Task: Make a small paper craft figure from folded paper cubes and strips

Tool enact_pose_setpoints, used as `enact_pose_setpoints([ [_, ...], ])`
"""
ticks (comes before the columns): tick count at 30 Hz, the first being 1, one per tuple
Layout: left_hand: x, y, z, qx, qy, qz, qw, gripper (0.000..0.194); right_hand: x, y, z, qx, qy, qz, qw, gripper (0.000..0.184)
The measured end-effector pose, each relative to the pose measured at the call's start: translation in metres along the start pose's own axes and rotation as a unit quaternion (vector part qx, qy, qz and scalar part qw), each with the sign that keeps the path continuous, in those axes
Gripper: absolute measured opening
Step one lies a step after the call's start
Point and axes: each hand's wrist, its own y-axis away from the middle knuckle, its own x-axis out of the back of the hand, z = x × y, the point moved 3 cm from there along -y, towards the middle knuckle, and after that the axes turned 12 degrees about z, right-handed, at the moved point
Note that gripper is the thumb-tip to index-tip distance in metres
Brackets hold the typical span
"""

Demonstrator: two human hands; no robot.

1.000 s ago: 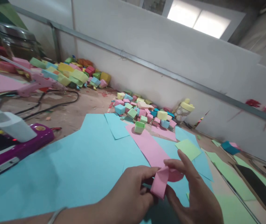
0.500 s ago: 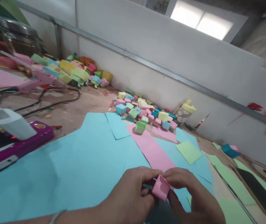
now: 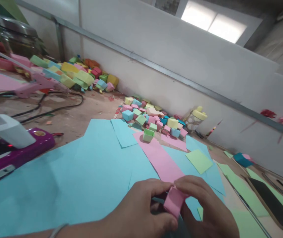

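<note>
A small pink folded paper box (image 3: pixel 175 201) is held between my two hands, low in the middle of the head view. My left hand (image 3: pixel 141 208) grips its left side, thumb below and index finger at the upper edge. From the right, my right hand (image 3: pixel 206 205) pinches its top corner and right side. Beyond them a long pink paper strip (image 3: pixel 163 158) lies on light blue paper sheets (image 3: pixel 92 165). On the strip's far end sits a small open green paper box (image 3: pixel 148 135).
Small paper boxes (image 3: pixel 153 115) are heaped by the wall, with a larger pile (image 3: pixel 79 76) farther left. A pink glue gun (image 3: pixel 39 82) with a black cable lies at left, near a purple power strip (image 3: pixel 42 140). A phone (image 3: pixel 272 198) and green paper (image 3: pixel 199 161) lie at right.
The pink box has turned in my fingers; its opening showed before, and now a flat side faces me. My left thumb has shifted right along its lower edge. The view moved slightly.
</note>
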Motion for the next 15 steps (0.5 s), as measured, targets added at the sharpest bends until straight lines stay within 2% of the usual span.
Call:
enact_pose_setpoints([
  [5, -0.003, -0.002, -0.006, -0.013, 0.005, -0.004, 1.000, 0.024, 0.001, 0.000, -0.001, 0.046, 0.069, -0.013, 0.997, 0.049],
  [8, -0.005, -0.001, -0.009, -0.015, 0.035, -0.011, 0.999, 0.025, 0.002, 0.000, -0.003, 0.049, 0.069, -0.013, 0.996, 0.050],
  [12, -0.004, -0.001, -0.009, -0.013, 0.041, -0.009, 0.999, 0.031, 0.002, -0.003, -0.005, 0.066, 0.059, -0.020, 0.996, 0.042],
  [15, -0.003, 0.000, -0.004, -0.017, 0.050, 0.000, 0.999, 0.027, 0.003, -0.007, -0.005, 0.071, 0.071, -0.017, 0.995, 0.050],
])
